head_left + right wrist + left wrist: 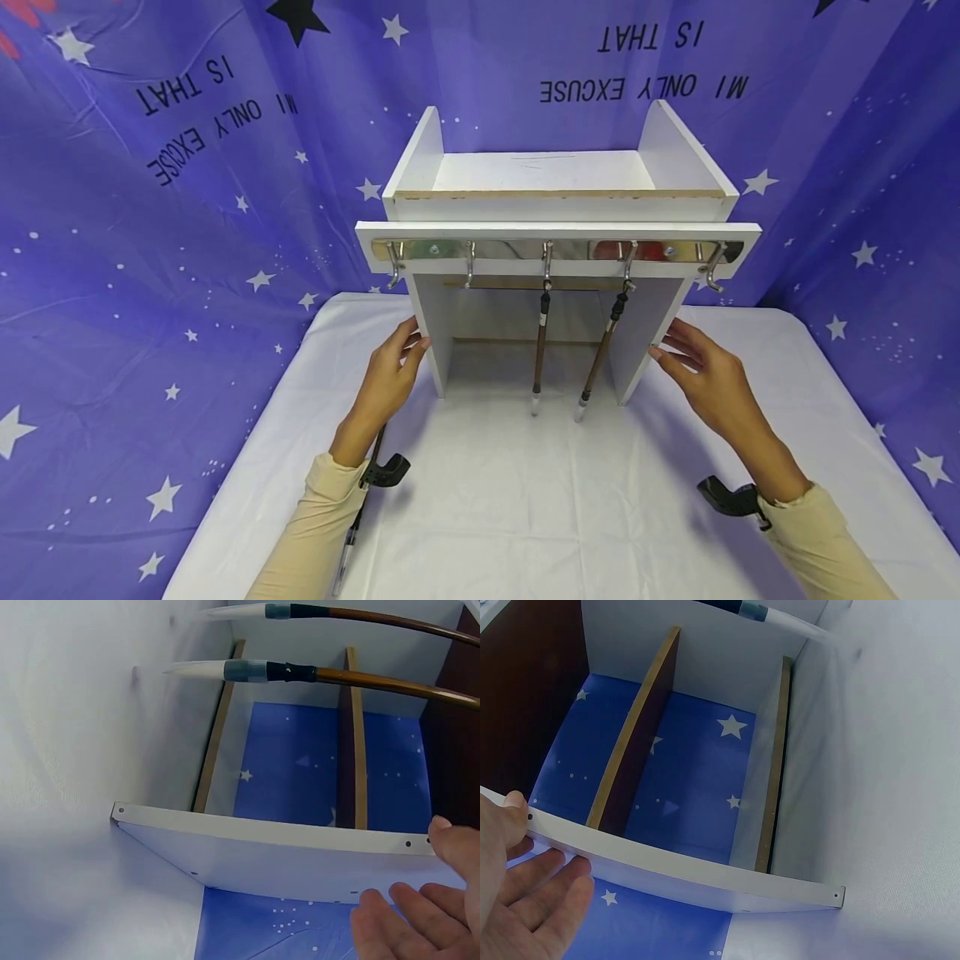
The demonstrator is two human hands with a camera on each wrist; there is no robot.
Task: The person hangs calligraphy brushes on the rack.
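A white shelf rack (558,208) stands on the table, with a metal hook rail (510,250) across its front. Two brown-handled calligraphy brushes with pale tips, a middle brush (541,342) and a right-hand brush (602,354), hang tip-down from hooks. My left hand (390,371) holds the front edge of the left side panel (667,859), thumb on the edge and fingers along the outer face. On the opposite side, my right hand (708,379) holds the right side panel (262,847) the same way. The fingers' far parts are partly hidden in the head view.
Another brush (352,525) lies on the white-covered table (495,508), partly hidden by my left forearm. Purple star-printed curtains (150,292) rise behind and beside the table. A black camera mount sits at each wrist. The rack's top tray (540,171) has raised sides.
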